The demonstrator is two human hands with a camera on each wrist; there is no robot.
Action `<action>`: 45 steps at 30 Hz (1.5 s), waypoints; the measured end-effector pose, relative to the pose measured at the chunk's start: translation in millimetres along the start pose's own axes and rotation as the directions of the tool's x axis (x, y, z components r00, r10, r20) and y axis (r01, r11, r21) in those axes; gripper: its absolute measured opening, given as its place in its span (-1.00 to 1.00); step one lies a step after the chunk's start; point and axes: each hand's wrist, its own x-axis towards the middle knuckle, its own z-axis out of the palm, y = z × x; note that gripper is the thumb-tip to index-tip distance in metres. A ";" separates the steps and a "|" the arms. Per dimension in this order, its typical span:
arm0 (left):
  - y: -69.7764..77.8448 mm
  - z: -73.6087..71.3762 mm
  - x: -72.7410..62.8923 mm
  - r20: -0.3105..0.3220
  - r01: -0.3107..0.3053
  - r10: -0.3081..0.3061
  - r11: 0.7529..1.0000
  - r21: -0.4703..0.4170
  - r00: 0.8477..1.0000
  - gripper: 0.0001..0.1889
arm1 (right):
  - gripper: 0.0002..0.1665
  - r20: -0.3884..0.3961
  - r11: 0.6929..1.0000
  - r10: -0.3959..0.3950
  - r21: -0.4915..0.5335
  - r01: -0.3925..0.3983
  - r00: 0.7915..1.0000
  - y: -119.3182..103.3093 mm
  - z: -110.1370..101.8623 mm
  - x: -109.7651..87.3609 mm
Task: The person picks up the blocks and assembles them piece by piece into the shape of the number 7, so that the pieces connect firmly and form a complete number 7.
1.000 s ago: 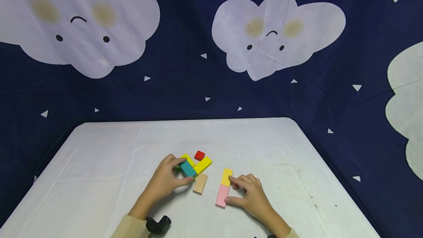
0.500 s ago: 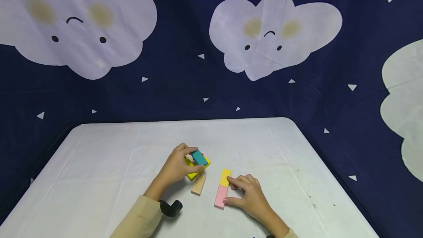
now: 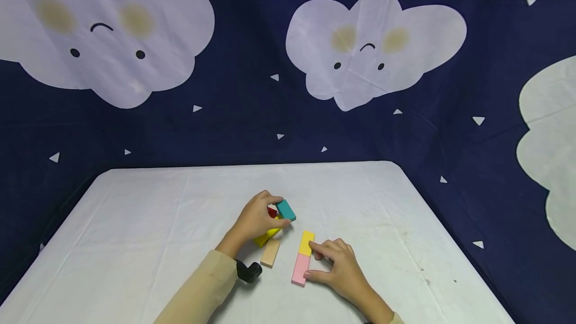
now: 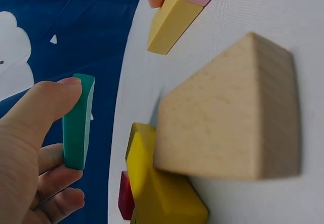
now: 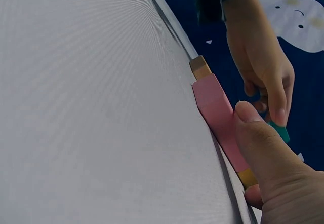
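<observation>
My left hand pinches a teal block between thumb and fingers, held above the table in the left wrist view. Under and beside this hand lie a red block and yellow blocks, partly covered by it. A plain wooden block lies just in front of them. To the right, a yellow block and a pink block lie end to end in a line. My right hand touches their right side, thumb at the pink one and forefinger at the yellow one.
A white-covered table spreads around the blocks. Behind it hangs a dark blue cloth printed with clouds. A black strap piece sits at the left wrist, low over the table.
My left hand has lifted the teal block off the yellow blocks' left side and carried it right, past the red block. The right hand stays at the pink and yellow blocks.
</observation>
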 end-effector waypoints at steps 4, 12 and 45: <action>6.7 4.7 9.8 0.049 0.008 -0.009 1.000 0.014 0.999 -0.29 | -0.14 -0.005 1.000 -0.008 -0.004 0.008 1.000 0.4 0.0 -0.7; 13.6 18.8 27.7 0.124 -0.014 0.010 0.999 0.032 0.992 -0.30 | -0.15 -0.010 1.000 -0.018 -0.008 0.018 1.000 0.3 -0.3 -0.3; 17.4 36.6 46.5 0.310 -0.049 0.018 0.995 0.090 0.951 -0.43 | -0.19 -0.038 0.998 -0.059 -0.021 0.058 0.998 3.3 2.8 0.9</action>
